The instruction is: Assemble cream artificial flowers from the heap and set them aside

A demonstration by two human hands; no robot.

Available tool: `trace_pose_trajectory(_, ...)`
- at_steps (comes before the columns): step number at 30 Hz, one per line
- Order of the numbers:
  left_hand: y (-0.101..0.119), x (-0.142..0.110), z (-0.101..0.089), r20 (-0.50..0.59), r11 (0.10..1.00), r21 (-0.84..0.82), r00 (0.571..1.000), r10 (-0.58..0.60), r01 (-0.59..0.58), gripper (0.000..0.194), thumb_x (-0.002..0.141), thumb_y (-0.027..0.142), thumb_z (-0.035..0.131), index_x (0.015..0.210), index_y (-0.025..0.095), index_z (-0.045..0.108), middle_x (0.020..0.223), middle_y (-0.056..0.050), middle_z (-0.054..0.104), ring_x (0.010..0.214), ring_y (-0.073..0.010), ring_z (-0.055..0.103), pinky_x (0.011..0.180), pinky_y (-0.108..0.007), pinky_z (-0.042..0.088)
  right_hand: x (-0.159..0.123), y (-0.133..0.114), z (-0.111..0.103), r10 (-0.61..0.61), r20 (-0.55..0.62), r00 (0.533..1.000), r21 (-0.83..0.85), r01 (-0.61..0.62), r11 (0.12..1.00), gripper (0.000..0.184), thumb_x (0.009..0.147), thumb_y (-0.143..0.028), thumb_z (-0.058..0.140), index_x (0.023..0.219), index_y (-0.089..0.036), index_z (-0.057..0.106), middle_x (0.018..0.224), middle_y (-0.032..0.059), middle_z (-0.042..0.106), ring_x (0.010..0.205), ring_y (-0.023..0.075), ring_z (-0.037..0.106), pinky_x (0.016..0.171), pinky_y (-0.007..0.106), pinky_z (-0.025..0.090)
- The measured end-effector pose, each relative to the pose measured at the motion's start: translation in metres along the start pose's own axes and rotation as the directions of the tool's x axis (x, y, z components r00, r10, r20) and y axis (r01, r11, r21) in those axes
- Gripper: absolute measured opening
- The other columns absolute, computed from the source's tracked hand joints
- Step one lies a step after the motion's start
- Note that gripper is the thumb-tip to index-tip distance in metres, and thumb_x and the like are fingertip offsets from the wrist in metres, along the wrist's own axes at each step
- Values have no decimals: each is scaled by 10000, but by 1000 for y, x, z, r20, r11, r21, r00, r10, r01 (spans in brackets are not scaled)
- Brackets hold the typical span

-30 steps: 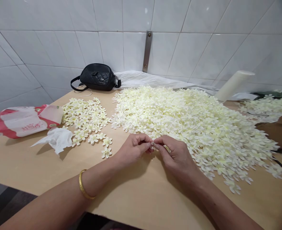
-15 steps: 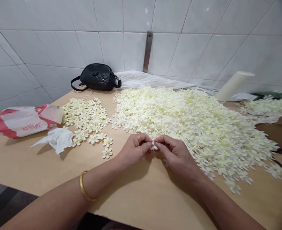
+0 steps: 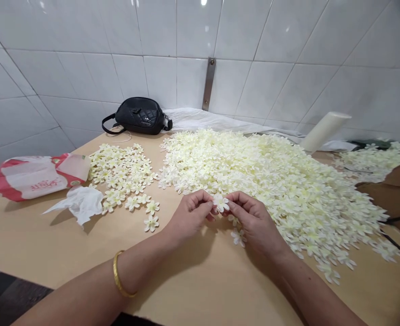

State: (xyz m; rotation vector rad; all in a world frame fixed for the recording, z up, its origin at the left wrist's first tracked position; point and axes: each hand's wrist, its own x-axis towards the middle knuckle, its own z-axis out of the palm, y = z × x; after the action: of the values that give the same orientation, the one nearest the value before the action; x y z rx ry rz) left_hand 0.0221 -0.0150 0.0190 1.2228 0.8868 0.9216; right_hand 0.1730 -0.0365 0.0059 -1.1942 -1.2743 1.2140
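Between my two hands is a small white artificial flower (image 3: 221, 203), its petals spread and its face turned toward me. My left hand (image 3: 193, 213) pinches its left edge between thumb and fingers. On the other side, my right hand (image 3: 252, 219) grips the right edge in the same way. Just below the right fingers, a loose flower (image 3: 238, 237) lies on the table. Behind both hands rises a big heap of pale yellow-white artificial flowers (image 3: 240, 158). A smaller spread of flowers (image 3: 121, 170) lies to the left.
On the wooden table (image 3: 84, 253), a red and white tissue packet (image 3: 39, 176) and a crumpled tissue (image 3: 81, 203) lie at left. A black bag (image 3: 139, 116) rests near the tiled wall. A white roll (image 3: 325, 131) leans at back right, near brown cardboard (image 3: 393, 190).
The flower in my hands has gone from folded and mostly hidden to opened out, facing me. My hands have stayed almost in place, and the view has tilted slightly upward.
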Motion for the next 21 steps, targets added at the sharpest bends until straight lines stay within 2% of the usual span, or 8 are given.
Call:
trace_pose_trajectory(2, 0, 0, -3, -38, 1000, -12, 999, 3, -4, 67, 691, 194, 496, 651, 142, 509, 648, -10, 552, 586, -101, 503, 631, -255, 411, 2, 0, -4, -1, -72, 997, -1, 1, 1000, 162, 760, -333, 548, 768, -172, 542, 649, -6, 549, 602, 109, 505, 555, 219, 395)
trace_pose_trajectory(5, 3, 2, -10, -83, 999, -39, 997, 6, -9, 61, 689, 175, 455, 652, 147, 495, 652, -6, 542, 592, -97, 493, 612, -244, 403, 7, 1, -12, -48, -176, 983, -16, 46, 999, 174, 753, -338, 548, 770, -166, 529, 660, 1, 542, 638, 124, 514, 583, 230, 399)
trace_pose_trajectory(7, 9, 6, -14, -102, 999, -44, 995, 8, -13, 57, 671, 150, 438, 626, 148, 473, 616, 3, 520, 553, -83, 460, 566, -224, 386, 9, 1, -15, -89, -209, 974, -84, 73, 994, 180, 760, -341, 530, 760, -161, 519, 646, 1, 529, 622, 125, 500, 573, 232, 391)
trace_pose_trajectory(10, 22, 20, -17, -98, 999, 17, 994, 38, -37, 49, 655, 146, 443, 607, 154, 438, 543, 29, 469, 461, -57, 372, 469, -194, 319, 8, 2, -12, -168, -155, 974, -297, 116, 948, 174, 800, -325, 460, 736, -167, 497, 594, -13, 483, 551, 116, 451, 505, 225, 346)
trace_pose_trajectory(13, 41, 44, -14, -74, 969, 239, 994, 74, -55, 25, 659, 164, 442, 636, 163, 433, 488, 47, 420, 402, -49, 296, 405, -189, 239, 3, 1, -3, -303, -41, 952, -532, 236, 813, 173, 834, -255, 383, 717, -172, 480, 601, -9, 473, 562, 123, 445, 519, 236, 328)
trace_pose_trajectory(15, 54, 64, -7, -54, 875, 482, 994, 91, -54, 30, 665, 166, 428, 639, 165, 444, 472, 43, 409, 395, -56, 295, 393, -192, 232, 0, 0, 2, -381, 43, 924, -624, 322, 712, 185, 839, -211, 349, 702, -171, 467, 622, 0, 477, 581, 128, 448, 540, 243, 327)
trace_pose_trajectory(18, 68, 96, 11, -13, 783, 617, 994, 108, -77, 58, 638, 145, 460, 591, 155, 491, 473, 18, 445, 388, -64, 321, 390, -203, 239, -3, 1, 6, -431, 110, 896, -674, 386, 630, 195, 843, -181, 318, 691, -174, 440, 644, 9, 475, 591, 130, 451, 543, 243, 326)
trace_pose_trajectory(21, 78, 124, 32, 23, 681, 726, 992, 123, -102, 85, 583, 94, 499, 525, 155, 506, 470, 2, 466, 415, -89, 381, 415, -220, 279, -2, 3, 4, -446, 116, 888, -693, 394, 604, 182, 834, -159, 318, 694, -174, 433, 660, 18, 483, 606, 136, 459, 545, 243, 330)
